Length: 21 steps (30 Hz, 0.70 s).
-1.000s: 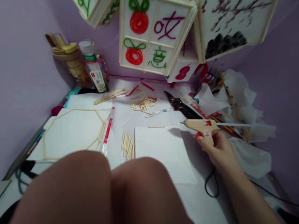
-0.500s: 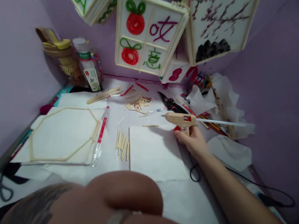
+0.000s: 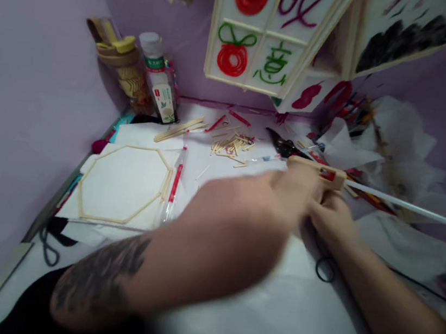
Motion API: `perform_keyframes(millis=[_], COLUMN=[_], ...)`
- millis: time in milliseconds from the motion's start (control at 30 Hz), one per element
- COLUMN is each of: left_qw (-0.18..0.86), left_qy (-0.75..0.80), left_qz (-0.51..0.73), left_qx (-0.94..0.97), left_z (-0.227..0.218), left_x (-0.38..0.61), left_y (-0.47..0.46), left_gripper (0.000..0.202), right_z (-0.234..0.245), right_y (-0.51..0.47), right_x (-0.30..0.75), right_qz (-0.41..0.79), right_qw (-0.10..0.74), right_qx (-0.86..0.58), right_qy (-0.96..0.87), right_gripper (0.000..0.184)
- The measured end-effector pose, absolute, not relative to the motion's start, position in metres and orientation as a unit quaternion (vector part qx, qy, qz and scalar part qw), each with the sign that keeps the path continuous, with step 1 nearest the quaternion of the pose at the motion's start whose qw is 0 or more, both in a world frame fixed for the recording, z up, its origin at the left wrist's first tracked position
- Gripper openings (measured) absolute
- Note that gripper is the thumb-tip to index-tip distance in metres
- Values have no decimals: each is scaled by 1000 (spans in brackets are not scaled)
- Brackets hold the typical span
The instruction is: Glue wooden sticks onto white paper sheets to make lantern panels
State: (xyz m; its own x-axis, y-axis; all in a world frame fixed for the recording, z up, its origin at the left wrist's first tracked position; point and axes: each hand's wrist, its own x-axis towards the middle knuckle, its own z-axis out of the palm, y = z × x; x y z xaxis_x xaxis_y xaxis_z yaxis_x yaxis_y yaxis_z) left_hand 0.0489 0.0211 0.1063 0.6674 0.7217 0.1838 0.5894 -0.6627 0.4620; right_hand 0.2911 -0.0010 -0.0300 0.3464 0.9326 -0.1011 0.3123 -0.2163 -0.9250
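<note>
1. The glue gun is gripped by the right hand around its handle, probably to keep the trigger within reach.
2. The left hand is stretched across to the gun's front; through blur, whether it is clamped there cannot be told, though both hands are close together.
3. The gun is held above the right side of the worktop, with a long glue stick left projecting from its back, presumably for feeding.
4. Behind it, pruning shears are laid beside a heap of short sticks.
5. At left, a stick octagon is laid flat on white paper, perhaps for support.
6. Painted boxes are hung overhead, seemingly out of the way.
</note>
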Motion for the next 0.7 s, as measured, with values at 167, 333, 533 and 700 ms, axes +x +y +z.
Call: perform_keyframes(millis=[167, 333, 533, 700], left_qw=[125, 119, 91, 67], left_qy=[414, 391, 398, 387], left_qz=[64, -12, -57, -28], left_qx=[899, 912, 911, 919], left_z=[63, 29, 30, 21], left_x=[69, 77, 79, 86], left_y=[103, 113, 112, 105], left_gripper=[20, 19, 22, 26], right_z=[-31, -29, -23, -24], right_y=[1, -2, -4, -5], right_x=[296, 298, 299, 305], right_qz=[366, 362, 347, 390], right_qw=[452, 383, 359, 390], right_qx=[-685, -681, -680, -658], right_qy=[-438, -509, -536, -513], right_gripper=[39, 39, 34, 32])
